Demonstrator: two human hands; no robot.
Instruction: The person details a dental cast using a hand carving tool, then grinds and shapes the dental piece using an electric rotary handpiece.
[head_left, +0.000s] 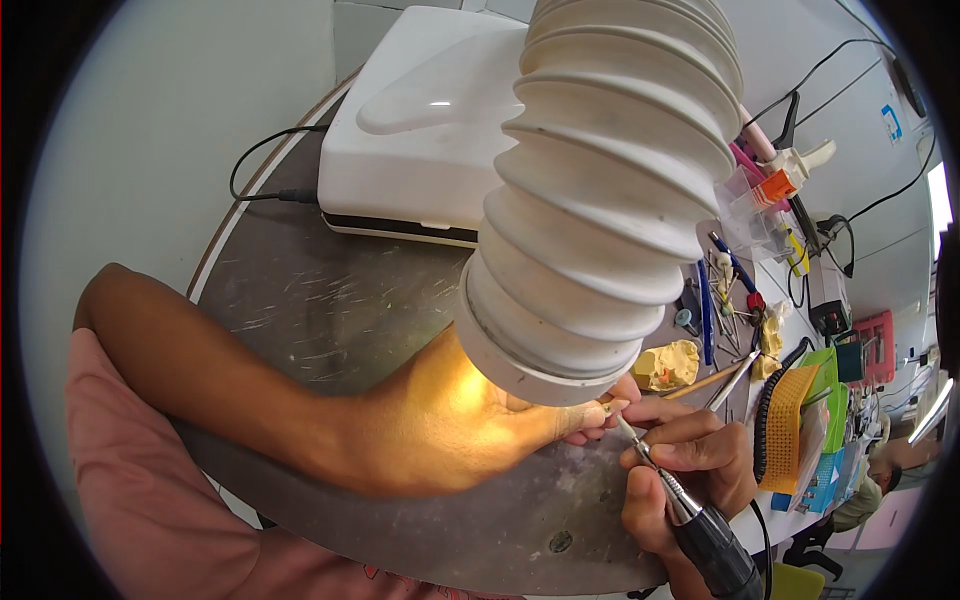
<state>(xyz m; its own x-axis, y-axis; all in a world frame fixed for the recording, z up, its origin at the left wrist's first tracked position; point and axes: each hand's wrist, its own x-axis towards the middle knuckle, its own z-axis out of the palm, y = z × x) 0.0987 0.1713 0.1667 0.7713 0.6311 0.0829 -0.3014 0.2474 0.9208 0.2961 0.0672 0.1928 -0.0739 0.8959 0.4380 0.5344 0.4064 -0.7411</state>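
My left hand (470, 420) reaches in from the left, lit by a bright yellow glow, with its fingertips pinched round a small pale piece (615, 407). Part of that hand is hidden under the ribbed white hose (600, 200). On the right, my right hand (700, 465) grips a black and silver rotary handpiece (715, 545) like a pen. The handpiece's pale pointed tip touches or nearly touches the small piece; which of the two I cannot tell. Both hands are close together, just below the hose's mouth.
A white box-shaped device (420, 130) stands at the back left of the grey table (330, 310). Right of the hose lie a yellowish plaster model (668, 366), a blue pen (706, 310), several tools and an orange basket (790, 430). A seated person (860, 500) is far right.
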